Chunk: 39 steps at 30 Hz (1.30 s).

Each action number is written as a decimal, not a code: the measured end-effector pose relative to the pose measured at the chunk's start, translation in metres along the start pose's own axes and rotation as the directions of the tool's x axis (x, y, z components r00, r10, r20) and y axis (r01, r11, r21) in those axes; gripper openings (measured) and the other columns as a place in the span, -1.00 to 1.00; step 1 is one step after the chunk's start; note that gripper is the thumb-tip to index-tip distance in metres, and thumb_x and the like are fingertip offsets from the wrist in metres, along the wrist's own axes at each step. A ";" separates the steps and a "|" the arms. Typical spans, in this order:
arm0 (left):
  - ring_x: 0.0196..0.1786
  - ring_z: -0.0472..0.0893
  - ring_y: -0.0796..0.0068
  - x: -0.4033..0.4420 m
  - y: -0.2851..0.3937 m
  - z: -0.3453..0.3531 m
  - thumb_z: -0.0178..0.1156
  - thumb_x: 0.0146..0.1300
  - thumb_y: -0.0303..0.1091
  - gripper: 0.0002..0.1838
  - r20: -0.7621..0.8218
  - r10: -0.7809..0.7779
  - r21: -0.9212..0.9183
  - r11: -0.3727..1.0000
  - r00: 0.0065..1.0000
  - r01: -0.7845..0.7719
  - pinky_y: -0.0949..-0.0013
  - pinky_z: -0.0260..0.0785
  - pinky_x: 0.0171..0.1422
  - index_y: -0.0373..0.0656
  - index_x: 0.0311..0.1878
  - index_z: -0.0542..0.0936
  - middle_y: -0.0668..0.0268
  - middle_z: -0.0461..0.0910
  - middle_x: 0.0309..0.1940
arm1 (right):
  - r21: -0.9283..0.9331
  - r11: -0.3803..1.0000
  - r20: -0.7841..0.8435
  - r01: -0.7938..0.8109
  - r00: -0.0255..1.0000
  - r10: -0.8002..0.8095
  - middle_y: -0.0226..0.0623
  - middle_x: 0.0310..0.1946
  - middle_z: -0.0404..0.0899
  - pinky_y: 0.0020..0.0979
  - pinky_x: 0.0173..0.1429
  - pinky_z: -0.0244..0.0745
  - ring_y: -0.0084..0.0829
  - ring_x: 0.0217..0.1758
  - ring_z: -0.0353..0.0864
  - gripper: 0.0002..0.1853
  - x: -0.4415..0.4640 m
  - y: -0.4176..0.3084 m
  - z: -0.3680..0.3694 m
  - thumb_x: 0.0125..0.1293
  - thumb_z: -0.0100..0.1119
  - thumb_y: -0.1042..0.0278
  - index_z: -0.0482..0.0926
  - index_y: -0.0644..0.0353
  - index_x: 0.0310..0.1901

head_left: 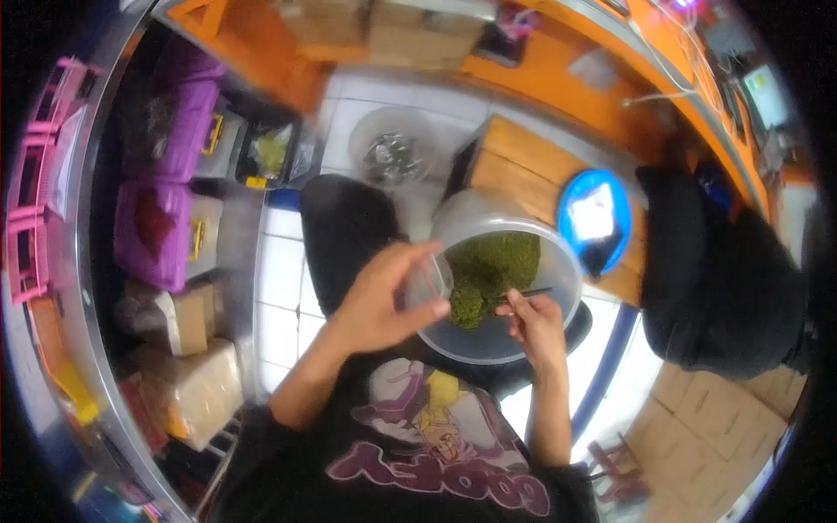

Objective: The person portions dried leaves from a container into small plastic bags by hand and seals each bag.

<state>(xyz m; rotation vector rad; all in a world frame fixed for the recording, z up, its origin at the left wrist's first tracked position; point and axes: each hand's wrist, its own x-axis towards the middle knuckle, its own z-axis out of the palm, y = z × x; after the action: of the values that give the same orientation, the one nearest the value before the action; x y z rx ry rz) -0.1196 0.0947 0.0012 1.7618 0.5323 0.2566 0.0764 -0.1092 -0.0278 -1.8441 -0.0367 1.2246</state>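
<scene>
A large translucent plastic tub (571, 261) rests tilted at my lap, its mouth facing me. Dark green crumbly stuff (506, 257) lies against its inner wall. Between thumb and fingers, my left hand (384, 296) grips a small clear plastic cup (430, 281) at the tub's left rim. My right hand (534, 322) is inside the tub's mouth, closed around a thin dark-handled utensil (536, 291). A clump of the green stuff (467, 308) sits just left of the right fingers, near the cup. The utensil's working end is hidden.
A wooden box or low table (523, 166) stands behind the tub, with a blue round tray (621, 200) on it. A translucent bowl (392, 148) sits on the tiled floor. Purple baskets (187, 218) line the left shelf. Another person's dark-clothed leg (715, 288) is at right.
</scene>
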 end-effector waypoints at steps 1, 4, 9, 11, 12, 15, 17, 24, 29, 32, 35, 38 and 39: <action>-0.04 0.52 0.30 -0.002 0.005 0.004 0.47 0.05 -0.15 -0.23 -0.003 0.076 0.127 0.989 0.997 -0.075 0.30 0.34 0.10 -0.29 0.31 0.45 0.16 0.53 -0.08 | 0.085 0.996 -0.035 0.002 0.999 0.001 -0.27 -0.57 0.66 -0.62 -0.66 0.17 -0.66 -0.73 0.37 -0.65 -0.010 -0.004 -0.004 0.41 0.27 0.21 0.67 0.34 -0.42; -0.05 0.52 0.17 -0.002 0.017 0.016 0.47 0.03 -0.14 -0.23 0.104 0.198 0.451 0.864 0.975 -0.224 0.20 0.35 0.07 -0.30 0.28 0.47 0.13 0.54 -0.06 | 0.233 0.967 -0.115 0.099 0.991 -0.073 -0.25 -0.58 0.66 -0.62 -0.68 0.15 -0.65 -0.74 0.39 -0.68 -0.031 -0.005 -0.020 0.41 0.26 0.25 0.65 0.36 -0.41; -0.08 0.51 0.16 0.005 0.011 0.050 0.48 0.02 -0.06 -0.24 0.103 0.346 0.435 0.828 0.933 -0.355 0.18 0.33 0.04 -0.31 0.24 0.51 0.14 0.56 -0.04 | 0.289 0.939 -0.281 0.189 0.954 -0.105 -0.24 -0.59 0.65 -0.60 -0.68 0.14 -0.64 -0.76 0.37 -0.68 -0.052 -0.014 -0.023 0.42 0.26 0.24 0.66 0.37 -0.36; -0.08 0.52 0.17 0.011 0.014 0.067 0.48 0.03 -0.05 -0.24 0.109 0.369 0.423 0.823 0.923 -0.379 0.19 0.33 0.03 -0.31 0.23 0.52 0.15 0.57 -0.05 | 0.216 0.963 -0.216 0.164 0.969 -0.117 -0.24 -0.47 0.68 -0.60 -0.58 0.25 -0.64 -0.64 0.46 -0.79 -0.060 -0.015 -0.020 0.37 0.31 0.34 0.69 0.36 -0.30; -0.09 0.52 0.17 0.015 0.014 0.074 0.48 0.03 -0.04 -0.25 0.105 0.390 0.411 0.820 0.915 -0.397 0.20 0.33 0.03 -0.31 0.22 0.52 0.16 0.57 -0.06 | 0.218 0.961 -0.217 0.168 0.969 -0.120 -0.24 -0.47 0.68 -0.60 -0.58 0.25 -0.64 -0.64 0.46 -0.79 -0.061 -0.012 -0.015 0.37 0.31 0.34 0.69 0.36 -0.30; -0.12 0.55 0.15 0.023 -0.003 0.095 0.45 0.09 -0.01 -0.29 0.030 0.481 0.399 0.798 0.876 -0.452 0.18 0.36 0.00 -0.32 0.19 0.53 0.14 0.60 -0.13 | 0.012 0.885 -0.038 0.466 0.884 -0.465 -0.24 -0.22 0.67 -0.58 -0.25 0.44 -0.59 -0.29 0.56 -0.85 -0.064 -0.012 -0.012 0.24 0.38 0.56 0.73 0.30 -0.15; -0.10 0.57 0.14 0.022 -0.017 0.101 0.43 0.13 0.00 -0.30 -0.017 0.518 0.383 0.793 0.855 -0.473 0.17 0.39 0.01 -0.33 0.19 0.53 0.11 0.62 -0.12 | 0.077 0.847 -0.055 0.526 0.851 -0.523 -0.24 -0.24 0.67 -0.58 -0.26 0.44 -0.59 -0.30 0.56 -0.85 -0.069 -0.011 -0.027 0.25 0.39 0.52 0.73 0.30 -0.15; 0.03 0.61 0.15 -0.001 -0.025 0.105 0.32 0.29 -0.02 -0.28 -0.200 0.370 -0.035 0.923 0.907 -0.384 0.15 0.44 0.16 -0.37 0.30 0.34 0.01 0.63 0.00 | -0.006 0.877 -0.087 0.481 0.873 -0.480 -0.33 -0.32 0.65 -0.54 -0.37 0.42 -0.58 -0.44 0.52 -0.73 -0.061 -0.019 -0.054 0.25 0.45 0.32 0.70 0.27 -0.09; -0.11 0.58 0.04 0.016 -0.031 0.103 0.39 0.19 -0.13 -0.35 -0.035 0.275 0.379 0.893 0.961 -0.242 0.03 0.39 0.04 -0.26 0.26 0.43 0.07 0.62 -0.13 | -0.562 0.626 0.036 0.541 0.772 -0.635 -0.13 -0.26 0.66 -0.15 -0.19 0.59 -0.12 -0.29 0.67 -0.55 -0.053 -0.024 -0.011 0.17 0.44 0.01 0.68 0.03 0.04; -0.08 0.57 0.00 0.021 -0.033 0.105 0.43 0.12 -0.13 -0.32 0.020 0.349 0.442 0.838 0.937 -0.321 -0.02 0.37 0.07 -0.26 0.24 0.45 0.05 0.61 -0.13 | -0.726 0.359 0.182 0.586 0.668 -0.722 -0.30 -0.40 0.53 -0.23 -0.33 0.56 -0.17 -0.38 0.65 -0.74 -0.042 -0.017 0.011 0.21 0.38 0.07 0.75 -0.12 -0.09; -0.02 0.58 -0.04 0.033 -0.011 0.104 0.47 0.04 -0.15 -0.28 -0.005 0.401 0.584 0.745 0.916 -0.323 -0.07 0.35 0.18 -0.26 0.24 0.44 0.04 0.62 -0.11 | -0.743 0.301 0.120 0.598 0.561 -0.819 -0.33 -0.41 0.51 -0.24 -0.36 0.55 -0.22 -0.39 0.65 -0.80 -0.024 -0.004 0.014 0.20 0.34 0.11 0.75 -0.18 -0.15; 0.16 0.53 -0.02 0.026 -0.026 0.098 0.51 -0.03 -0.34 -0.16 -0.025 0.380 0.676 0.688 0.925 -0.264 0.02 0.33 0.31 -0.30 0.34 0.34 -0.04 0.51 0.10 | -0.869 0.200 0.120 0.452 0.585 -0.802 -0.36 -0.38 0.53 -0.26 -0.37 0.54 -0.26 -0.34 0.66 -0.85 -0.015 0.003 0.002 0.22 0.29 0.14 0.75 -0.20 -0.20; 0.18 0.53 0.01 0.022 -0.053 0.095 0.52 -0.02 -0.33 -0.14 -0.049 0.219 0.482 0.860 0.975 -0.169 0.04 0.34 0.32 -0.30 0.36 0.33 -0.06 0.48 0.16 | -0.871 0.207 0.144 0.446 0.634 -0.759 -0.31 -0.33 0.52 -0.24 -0.31 0.57 -0.25 -0.27 0.68 -0.85 -0.016 0.003 -0.002 0.22 0.27 0.19 0.74 -0.19 -0.19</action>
<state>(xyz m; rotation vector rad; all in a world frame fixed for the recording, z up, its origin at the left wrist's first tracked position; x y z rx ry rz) -0.0699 0.0330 -0.0768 2.3005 0.5193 0.3833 0.0688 -0.1201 -0.0185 -2.4336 -1.3516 0.2046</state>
